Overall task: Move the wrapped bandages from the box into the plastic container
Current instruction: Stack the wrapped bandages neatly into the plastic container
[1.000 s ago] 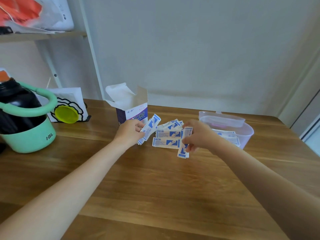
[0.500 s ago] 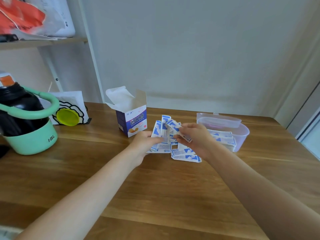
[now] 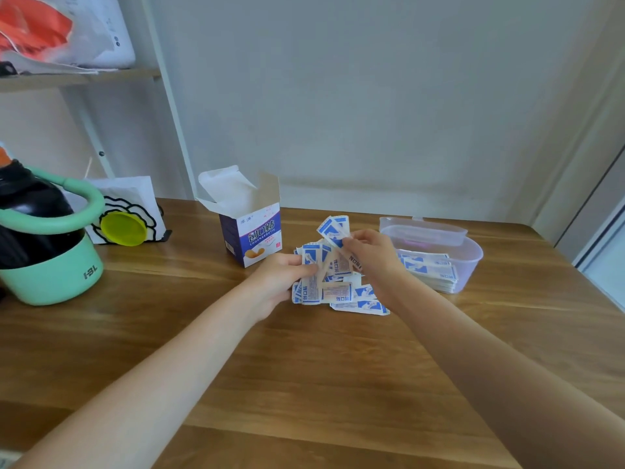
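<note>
A heap of white-and-blue wrapped bandages (image 3: 341, 292) lies on the wooden table between an open bandage box (image 3: 252, 238) and a clear plastic container (image 3: 471, 262). The container holds a stack of wrapped bandages (image 3: 427, 267). My left hand (image 3: 279, 282) grips several bandages at the heap's left side. My right hand (image 3: 372, 255) pinches a few bandages, their blue ends sticking up above the heap. The box stands upright with its flaps open; its inside is hidden.
A mint-green and black jug (image 3: 44, 245) stands at the table's left edge. Behind it sits a white holder with a yellow disc (image 3: 123, 228). A shelf (image 3: 77, 76) with bags is at upper left. The wall runs along the table's far edge.
Both hands have drawn together over the heap and gathered bandages. The right hand has lifted its few bandages higher, and the view has shifted slightly upward.
</note>
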The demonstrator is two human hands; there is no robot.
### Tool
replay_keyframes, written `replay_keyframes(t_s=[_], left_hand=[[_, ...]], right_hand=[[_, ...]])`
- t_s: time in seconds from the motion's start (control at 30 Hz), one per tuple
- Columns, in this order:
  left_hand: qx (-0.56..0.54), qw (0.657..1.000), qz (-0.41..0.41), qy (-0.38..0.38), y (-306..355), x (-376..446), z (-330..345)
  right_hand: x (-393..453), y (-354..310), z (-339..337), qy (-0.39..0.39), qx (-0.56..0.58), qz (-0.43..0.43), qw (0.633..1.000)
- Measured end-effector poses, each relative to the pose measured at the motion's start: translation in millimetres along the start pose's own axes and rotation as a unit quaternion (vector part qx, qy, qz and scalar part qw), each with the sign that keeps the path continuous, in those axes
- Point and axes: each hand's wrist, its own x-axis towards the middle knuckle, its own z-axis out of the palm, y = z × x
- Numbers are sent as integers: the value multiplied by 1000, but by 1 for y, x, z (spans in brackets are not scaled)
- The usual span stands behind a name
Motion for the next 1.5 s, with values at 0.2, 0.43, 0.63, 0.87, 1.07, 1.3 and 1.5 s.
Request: replay_keyframes(t_s=[0.2,0.43,0.63,0.87,1.07,1.3,1.5], left_hand=[[-5,999,-20,41,-2,7,2],[-45,995,5,87,-3,8,11],[-20,996,40,77,6,5,13],[-94,993,53,36,14,3,16],[-128,991,29,-30,16,-8,31],[450,871,198,-15,1,-13,44],[525,806,272,28,-13,-17,49]], right_hand=[[1,2,-12,19,36,5,999],[-1,5,0,-63,-11,-14,998],[-1,7,10,-87,-47,-15,995],[-1,5,-1,-91,-57,-32,994],[-8,13,-27,-66,-169,-80,980],[-21,31,-52,-78,-515,-257,814],[-34,38,-73,-80,-647,-237,721]])
